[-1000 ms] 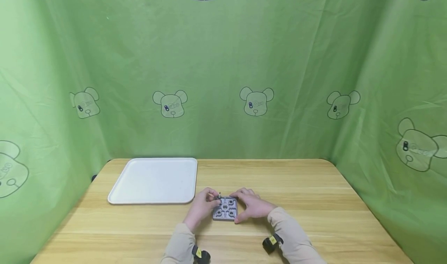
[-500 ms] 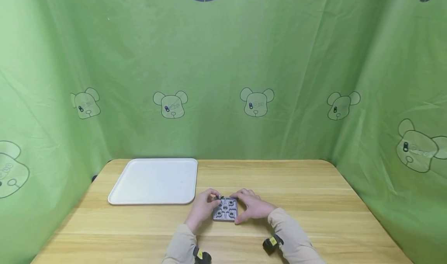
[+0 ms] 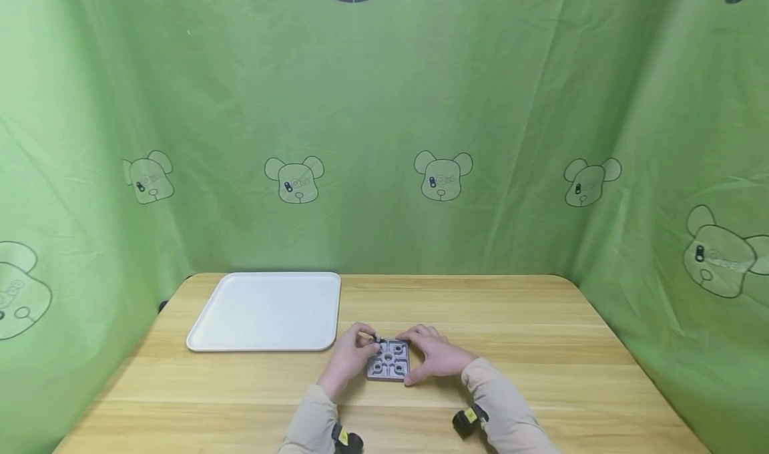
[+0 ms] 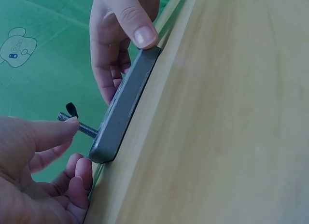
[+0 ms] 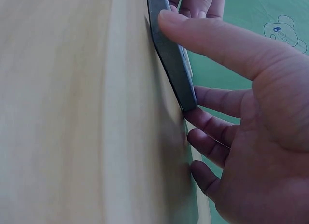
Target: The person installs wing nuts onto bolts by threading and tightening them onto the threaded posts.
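Observation:
A square grey metal plate (image 3: pixel 388 368) with recessed holes lies flat on the table. From its far left corner rises a threaded bolt (image 4: pixel 88 131), carrying a small black wing nut (image 4: pixel 72 109) near its top. My left hand (image 3: pixel 347 359) pinches at the wing nut; part of it is hidden by the fingers. The right hand (image 3: pixel 440 355) grips the plate's right side, thumb at the near corner and fingers at the far one. In the right wrist view the right thumb (image 5: pixel 217 38) presses the plate's edge.
A white tray (image 3: pixel 264 312) sits at the back left of the wooden table (image 3: pixel 510 320). Green cloth (image 3: pixel 372 227) with bear prints hangs behind and at both sides. A black wrist camera (image 3: pixel 465 422) sticks out from each sleeve.
The wing nut's black wing pointed up beside the left fingertips a second ago and now lies lower, turned. The left fingers shifted slightly; the right hand and plate stayed put.

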`<state>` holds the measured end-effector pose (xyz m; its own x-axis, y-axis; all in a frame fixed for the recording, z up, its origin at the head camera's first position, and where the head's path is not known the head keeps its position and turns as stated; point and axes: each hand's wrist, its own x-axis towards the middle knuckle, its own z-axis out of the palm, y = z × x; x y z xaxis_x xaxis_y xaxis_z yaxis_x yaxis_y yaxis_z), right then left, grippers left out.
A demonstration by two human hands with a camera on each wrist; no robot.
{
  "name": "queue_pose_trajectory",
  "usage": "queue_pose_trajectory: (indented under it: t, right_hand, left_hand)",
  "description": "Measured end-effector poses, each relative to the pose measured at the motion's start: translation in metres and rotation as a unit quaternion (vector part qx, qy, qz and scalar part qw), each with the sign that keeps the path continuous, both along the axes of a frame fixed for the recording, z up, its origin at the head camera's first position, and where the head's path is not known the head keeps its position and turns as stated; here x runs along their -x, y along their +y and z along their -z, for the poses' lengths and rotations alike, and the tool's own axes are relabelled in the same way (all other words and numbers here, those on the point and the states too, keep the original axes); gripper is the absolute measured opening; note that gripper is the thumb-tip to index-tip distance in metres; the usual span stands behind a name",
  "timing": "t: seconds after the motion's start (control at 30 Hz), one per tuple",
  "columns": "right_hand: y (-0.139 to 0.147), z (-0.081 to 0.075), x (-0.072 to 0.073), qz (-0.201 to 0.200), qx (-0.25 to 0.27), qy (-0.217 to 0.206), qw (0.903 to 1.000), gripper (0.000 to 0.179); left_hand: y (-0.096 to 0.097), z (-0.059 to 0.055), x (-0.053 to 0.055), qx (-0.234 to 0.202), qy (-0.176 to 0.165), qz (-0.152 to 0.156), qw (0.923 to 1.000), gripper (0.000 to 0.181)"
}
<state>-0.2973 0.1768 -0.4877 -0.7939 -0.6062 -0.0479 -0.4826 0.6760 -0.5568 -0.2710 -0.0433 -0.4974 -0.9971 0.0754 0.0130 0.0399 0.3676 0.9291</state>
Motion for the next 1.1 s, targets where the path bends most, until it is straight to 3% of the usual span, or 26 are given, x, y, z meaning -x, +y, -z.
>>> queue_pose_trajectory:
  t: [0.17, 1.1]
  right_hand:
    - [-0.0004, -0.0013, -0.0009, 0.002, 0.003, -0.002, 1.0, 0.087]
    - [-0.0005, -0.0011, -0.0012, 0.001, 0.005, 0.0, 1.0, 0.088]
  left_hand:
    - [-0.0011, 0.0004, -0.0003, -0.002, -0.005, -0.012, 0.9999, 0.02]
    - [0.0, 0.0043, 0.0025, 0.028, 0.026, 0.006, 0.9992, 0.018]
